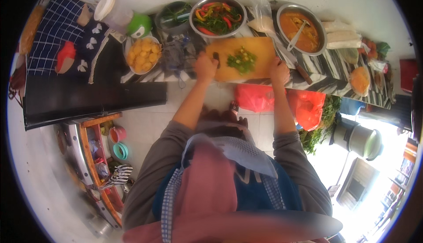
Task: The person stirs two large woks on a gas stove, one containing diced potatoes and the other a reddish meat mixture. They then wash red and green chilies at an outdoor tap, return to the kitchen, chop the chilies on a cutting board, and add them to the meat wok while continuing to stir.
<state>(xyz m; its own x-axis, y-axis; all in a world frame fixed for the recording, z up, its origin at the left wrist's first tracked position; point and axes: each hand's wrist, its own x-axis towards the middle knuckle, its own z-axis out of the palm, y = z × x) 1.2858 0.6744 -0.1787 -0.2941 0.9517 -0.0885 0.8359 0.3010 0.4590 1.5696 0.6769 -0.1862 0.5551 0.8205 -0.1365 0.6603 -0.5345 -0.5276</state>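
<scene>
A yellow-brown cutting board lies in front of me at the counter's near edge. On its middle is a small heap of chopped green vegetable, possibly chillies. My left hand grips the board's left end, close to a dark handle slot. At the right end, my right hand has its fingers curled around the board's edge. Just right of that hand rests a knife with a brown handle. Behind the board stands a steel bowl of sliced red, yellow and green vegetables.
A steel bowl of orange curry with a ladle stands back right. Left are a bowl of round yellow pieces, crumpled grey plastic and a dark pot. Red plastic bags sit below the counter.
</scene>
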